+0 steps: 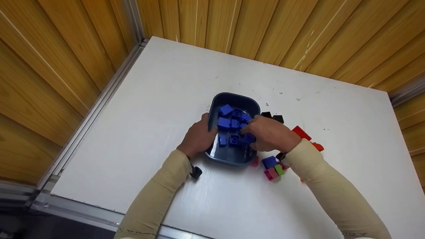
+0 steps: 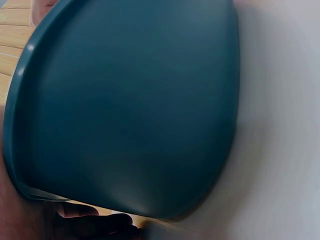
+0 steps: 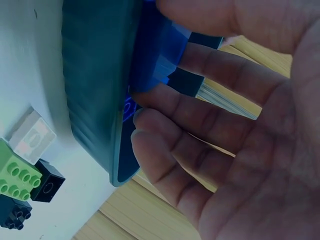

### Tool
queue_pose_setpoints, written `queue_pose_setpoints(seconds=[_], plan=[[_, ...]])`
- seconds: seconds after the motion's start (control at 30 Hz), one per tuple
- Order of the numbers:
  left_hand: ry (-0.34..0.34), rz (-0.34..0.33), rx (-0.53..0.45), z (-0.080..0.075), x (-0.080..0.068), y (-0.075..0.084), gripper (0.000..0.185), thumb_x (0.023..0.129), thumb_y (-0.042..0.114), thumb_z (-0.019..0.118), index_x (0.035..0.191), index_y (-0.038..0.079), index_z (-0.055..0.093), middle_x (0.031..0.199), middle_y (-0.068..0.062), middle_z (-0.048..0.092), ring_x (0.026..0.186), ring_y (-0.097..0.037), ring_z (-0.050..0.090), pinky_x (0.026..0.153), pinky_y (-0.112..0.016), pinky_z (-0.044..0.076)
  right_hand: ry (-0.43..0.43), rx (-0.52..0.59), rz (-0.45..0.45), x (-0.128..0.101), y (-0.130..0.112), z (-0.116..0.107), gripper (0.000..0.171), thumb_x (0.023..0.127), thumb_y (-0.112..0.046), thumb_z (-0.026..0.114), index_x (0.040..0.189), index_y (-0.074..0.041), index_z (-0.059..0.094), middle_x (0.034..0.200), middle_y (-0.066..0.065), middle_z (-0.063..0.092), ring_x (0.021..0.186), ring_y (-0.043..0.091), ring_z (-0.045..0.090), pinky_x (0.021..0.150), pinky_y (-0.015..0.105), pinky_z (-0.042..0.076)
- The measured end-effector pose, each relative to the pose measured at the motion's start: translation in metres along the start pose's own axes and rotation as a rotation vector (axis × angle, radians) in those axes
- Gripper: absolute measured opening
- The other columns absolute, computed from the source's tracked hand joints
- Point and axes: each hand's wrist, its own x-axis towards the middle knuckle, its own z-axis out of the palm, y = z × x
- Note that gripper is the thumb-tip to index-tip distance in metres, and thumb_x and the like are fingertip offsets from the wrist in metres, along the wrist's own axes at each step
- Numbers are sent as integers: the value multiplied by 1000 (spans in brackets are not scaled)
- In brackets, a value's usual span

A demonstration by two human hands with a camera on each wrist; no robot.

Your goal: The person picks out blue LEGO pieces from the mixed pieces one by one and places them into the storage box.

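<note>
A dark blue-grey plastic bin [image 1: 232, 158] holds several blue toy bricks [image 1: 223, 123], lying loose over its floor. My left hand [image 1: 198, 135] grips the bin's left wall, thumb over the rim; the bin's outer side [image 2: 135, 105] fills most of the left wrist view. At the right side of the bin, my right hand [image 1: 273, 133] reaches over the rim. In the right wrist view, a blue brick [image 3: 155, 47] sits between the thumb and fingers of that hand, just inside the bin wall. From the head, the right fingers partly hide this brick.
On the white table [image 1: 159, 99], right of the bin, lie black bricks [image 1: 277, 118], a red brick [image 1: 301, 132], a blue brick [image 1: 269, 162], a pink brick [image 1: 271, 174] and a green brick [image 1: 279, 170]. Wood-patterned walls [image 1: 259, 30] stand behind and at the left.
</note>
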Motion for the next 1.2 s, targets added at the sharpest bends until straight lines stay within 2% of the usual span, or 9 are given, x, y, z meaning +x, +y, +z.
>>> queue_pose_setpoints(seconds=[0.33, 0.6, 0.8, 1.2], plan=[[18, 24, 21, -1, 0, 1, 47, 103, 32, 47, 142, 7, 43, 98, -11, 68, 84, -24, 60, 82, -45, 52, 24, -23, -14, 5, -1, 6, 39, 87, -20, 84, 125, -12, 77, 119, 15, 75, 109, 32, 65, 94, 48, 60], [-9, -1, 16, -1, 1, 2, 45, 105, 33, 48, 143, 8, 42, 98, -10, 67, 87, -24, 61, 83, -45, 51, 16, -21, -9, 9, -2, 9, 37, 87, -17, 83, 123, -14, 78, 116, 13, 76, 106, 32, 65, 93, 47, 60], [0, 12, 12, 0, 2, 1, 48, 104, 32, 49, 144, 7, 42, 97, -11, 68, 85, -24, 61, 81, -44, 51, 23, -45, -8, 14, -3, 13, 38, 84, -13, 83, 122, -13, 79, 118, 13, 77, 109, 33, 67, 100, 52, 54], [-1, 7, 15, 0, 0, 1, 47, 105, 33, 47, 144, 8, 41, 100, -13, 69, 87, -24, 62, 83, -45, 52, 4, -42, 11, 17, -6, 19, 40, 84, -9, 80, 123, -14, 78, 116, 12, 78, 111, 31, 65, 95, 52, 44]])
